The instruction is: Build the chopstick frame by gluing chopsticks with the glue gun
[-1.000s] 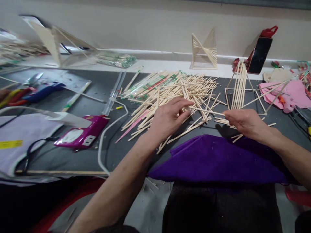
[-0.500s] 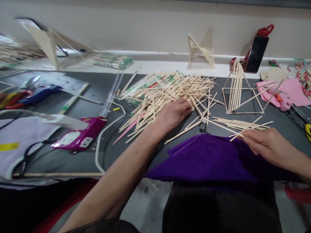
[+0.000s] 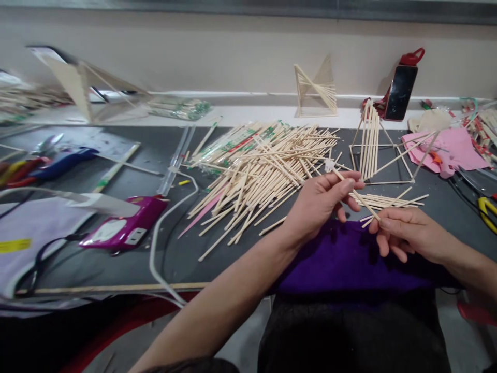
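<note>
Between both hands a thin wooden stick (image 3: 365,202) is held slantwise, with a white lump (image 3: 329,165) at its far end. My left hand (image 3: 320,199) pinches it in the upper part, thumb against fingers. My right hand (image 3: 404,230) closes thumb and forefinger on its lower end, the other fingers loosely curled. Just behind the hands lies a small row of loose sticks (image 3: 388,200). A large heap of wooden sticks (image 3: 267,176) spreads to the left of my left hand. Beneath the hands is a purple cloth (image 3: 349,264).
Behind stand a stick frame (image 3: 370,145), a twisted stick model (image 3: 316,90) and a phone (image 3: 401,93) propped upright. Pink cloth (image 3: 462,147) and yellow-handled scissors (image 3: 485,212) lie right. Leftward are a purple power strip (image 3: 128,228), its white cable (image 3: 153,248) and pliers (image 3: 73,161).
My left hand has left the stick heap and moved right, onto the stick that my right hand holds. Several sticks at the heap's front have shifted toward me. The view has tilted slightly.
</note>
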Tool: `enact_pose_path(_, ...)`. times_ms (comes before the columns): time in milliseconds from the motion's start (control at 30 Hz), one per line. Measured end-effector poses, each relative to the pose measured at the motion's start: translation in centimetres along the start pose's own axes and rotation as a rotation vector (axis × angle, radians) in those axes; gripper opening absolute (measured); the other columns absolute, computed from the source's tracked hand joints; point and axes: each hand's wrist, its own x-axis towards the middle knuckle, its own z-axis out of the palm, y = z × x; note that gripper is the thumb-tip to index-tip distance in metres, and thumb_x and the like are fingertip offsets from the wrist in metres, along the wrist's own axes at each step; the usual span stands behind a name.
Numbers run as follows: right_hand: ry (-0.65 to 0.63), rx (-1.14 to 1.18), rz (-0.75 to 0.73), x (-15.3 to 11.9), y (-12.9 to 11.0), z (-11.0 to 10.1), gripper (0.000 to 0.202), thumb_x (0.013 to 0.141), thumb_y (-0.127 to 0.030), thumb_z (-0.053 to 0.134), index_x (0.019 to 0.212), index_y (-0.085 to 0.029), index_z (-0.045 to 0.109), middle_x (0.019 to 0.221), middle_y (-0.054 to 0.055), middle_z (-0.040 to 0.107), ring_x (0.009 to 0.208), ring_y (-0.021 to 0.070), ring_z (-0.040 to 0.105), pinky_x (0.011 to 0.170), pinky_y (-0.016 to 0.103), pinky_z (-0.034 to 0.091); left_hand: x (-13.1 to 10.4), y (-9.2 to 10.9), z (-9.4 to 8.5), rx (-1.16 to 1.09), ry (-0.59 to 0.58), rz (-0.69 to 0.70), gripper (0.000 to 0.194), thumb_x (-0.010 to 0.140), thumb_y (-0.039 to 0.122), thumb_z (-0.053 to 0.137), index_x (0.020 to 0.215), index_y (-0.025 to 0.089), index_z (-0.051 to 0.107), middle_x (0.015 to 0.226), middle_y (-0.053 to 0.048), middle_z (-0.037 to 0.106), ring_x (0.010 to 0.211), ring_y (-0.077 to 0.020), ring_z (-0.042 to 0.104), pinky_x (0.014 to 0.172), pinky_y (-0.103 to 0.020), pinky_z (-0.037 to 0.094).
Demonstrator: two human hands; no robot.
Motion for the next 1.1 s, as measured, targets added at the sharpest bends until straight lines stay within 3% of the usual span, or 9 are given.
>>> enact_pose_path(100,0.027,-0.193,-0.075,0.4,-0.2,-0.6,0.038,0.091,-0.049,0.054,0.082,-0.013,0.064,0.068,0.004,0.068,0.042,0.0055,0.053,0.041,0.018,0.037,0.9,0.2,1.0,-0.072,-0.031,-0.035,0.025,0.083,0.035,0.064,0.091,0.012,0.071,0.075,-0.005,0.07,0.051,-0.0067,0.06,0.039,-0.014,0.04)
enact_pose_path(167,0.143,-0.273,-0.159,0.7,-0.7,-1.6,0.043,0.092,-0.05,0.051,0.081,-0.013,0.066,0.068,0.005,0.068,0.044,0.006,0.055,0.041,0.018,0.036,1.3,0.5,1.2,-0.031,-0.058,-0.086,0.022,0.083,0.034,0.065,0.083,0.013,0.07,0.064,-0.001,0.066,0.044,-0.0051,0.055,0.037,-0.014,0.038)
enact_pose_path(267,0.319,-0.155,-0.265,1.5,-2.2,-3.2,0.045,0.091,-0.054,0.05,0.095,-0.013,0.067,0.068,0.003,0.066,0.043,0.0064,0.053,0.036,0.018,0.029,1.5,0.7,1.7,0.045,-0.137,-0.155,0.021,0.081,0.033,0.067,0.077,0.013,0.069,0.054,0.002,0.061,0.037,-0.0042,0.05,0.035,-0.015,0.035)
enact_pose_path(333,0.338,-0.045,-0.314,2.3,-3.2,-3.7,0.044,0.087,-0.054,0.057,0.101,-0.014,0.066,0.07,0.001,0.065,0.043,0.0054,0.051,0.035,0.018,0.027,1.6,0.4,2.1,0.078,-0.187,-0.173,0.022,0.079,0.034,0.069,0.073,0.013,0.067,0.052,0.003,0.059,0.036,-0.004,0.048,0.035,-0.015,0.035)
enact_pose_path(467,0.28,-0.002,-0.296,3.8,-3.9,-3.5,0.034,0.078,-0.041,0.07,0.099,-0.015,0.063,0.065,-0.004,0.06,0.04,0.0031,0.043,0.036,0.017,0.024,1.9,-0.6,2.6,0.161,-0.252,-0.176,0.03,0.079,0.038,0.068,0.062,0.014,0.06,0.046,0.003,0.055,0.035,-0.0042,0.046,0.035,-0.015,0.034)
enact_pose_path(567,0.254,-0.047,-0.277,4.3,-3.5,-2.9,0.021,0.078,-0.032,0.068,0.087,-0.015,0.064,0.056,-0.006,0.056,0.041,0.0032,0.04,0.039,0.016,0.026,1.9,-1.4,2.6,0.175,-0.259,-0.207,0.03,0.078,0.038,0.068,0.063,0.014,0.059,0.047,0.002,0.056,0.036,-0.0044,0.047,0.036,-0.014,0.035)
enact_pose_path(767,0.323,-0.14,-0.33,3.9,-2.6,-2.6,0.022,0.078,-0.034,0.07,0.073,-0.013,0.064,0.049,-0.006,0.051,0.039,0.0029,0.042,0.037,0.015,0.028,1.3,-2.3,2.4,0.012,-0.198,-0.273,0.031,0.068,0.035,0.078,0.071,0.016,0.054,0.052,0.005,0.059,0.034,-0.0031,0.044,0.034,-0.014,0.033)
enact_pose_path(933,0.18,0.011,-0.328,3.7,-2.1,-2.8,0.03,0.079,-0.043,0.07,0.076,-0.013,0.065,0.056,-0.004,0.057,0.036,0.0028,0.046,0.033,0.014,0.033,0.9,-2.5,2.3,-0.158,-0.279,-0.326,0.037,0.068,0.041,0.08,0.065,0.014,0.054,0.051,0.003,0.062,0.029,-0.0009,0.038,0.03,-0.012,0.025)
enact_pose_path(1100,0.036,0.029,-0.398,3.1,-1.9,-3.2,0.022,0.083,-0.034,0.069,0.08,-0.012,0.069,0.06,-0.003,0.06,0.038,0.0017,0.049,0.035,0.011,0.036,0.7,-3.3,2.1,-0.382,-0.44,-0.414,0.038,0.065,0.042,0.084,0.065,0.013,0.059,0.048,0.001,0.062,0.025,-0.0006,0.035,0.027,-0.011,0.02)
